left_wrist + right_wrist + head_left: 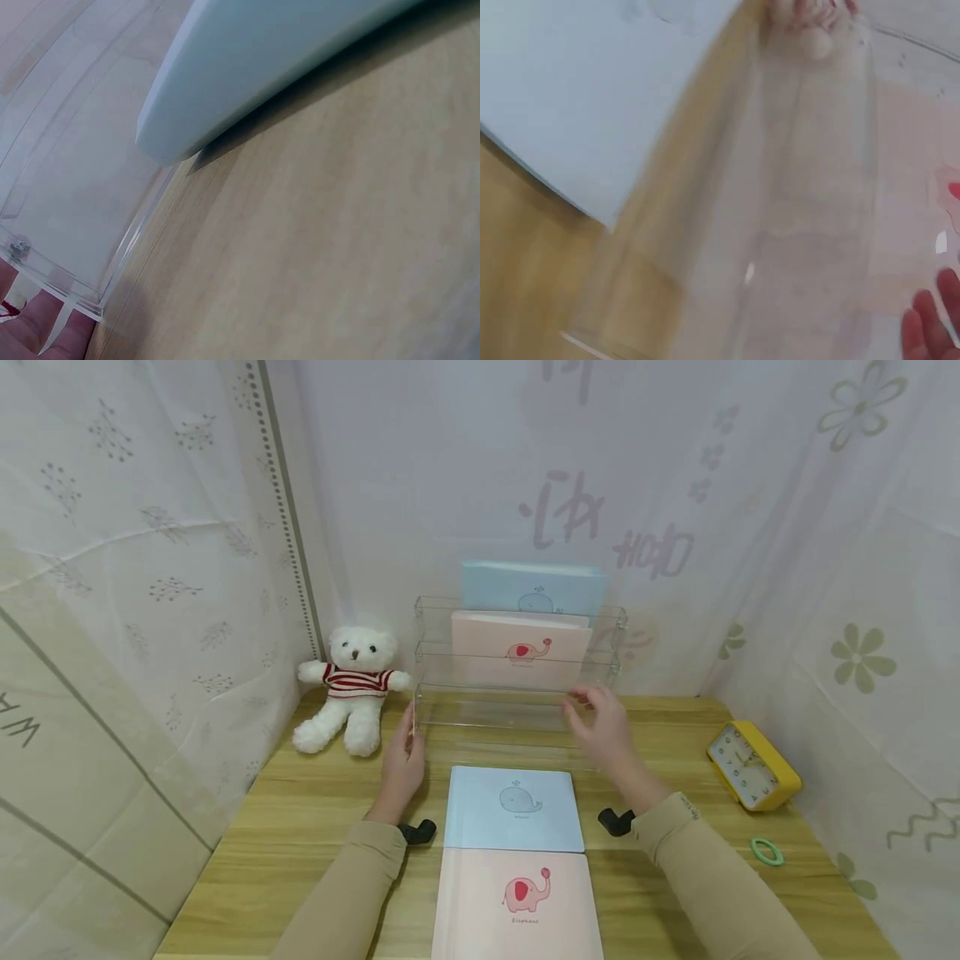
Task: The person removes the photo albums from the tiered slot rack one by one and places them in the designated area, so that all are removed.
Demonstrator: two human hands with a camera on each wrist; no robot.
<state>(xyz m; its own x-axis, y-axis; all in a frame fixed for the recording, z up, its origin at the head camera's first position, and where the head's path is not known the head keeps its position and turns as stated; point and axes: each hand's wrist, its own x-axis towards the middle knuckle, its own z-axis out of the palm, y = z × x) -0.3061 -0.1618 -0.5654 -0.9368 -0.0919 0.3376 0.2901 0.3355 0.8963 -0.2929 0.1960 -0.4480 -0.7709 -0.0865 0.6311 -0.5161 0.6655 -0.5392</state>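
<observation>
A clear tiered display rack [487, 714] stands at the back of the wooden table. Its tiers hold a light blue whale booklet [495, 583] at the top and a pink elephant booklet [480, 647] lower down. My left hand [402, 772] rests at the rack's left side, fingers along the side panel; in the left wrist view the fingers [73, 336] show beyond the clear panel's corner. In front of the rack's right part, my right hand [606, 731] holds nothing, its fingers loosely bent close to the lower tier. The right wrist view shows those fingers [926, 319] near the pink booklet.
Another blue whale booklet [480, 814] and a pink elephant booklet [480, 910] lie flat before the rack. A white teddy bear [360, 714] in a striped top sits on the left. At right are a yellow clock [780, 764] and a green ring [767, 862].
</observation>
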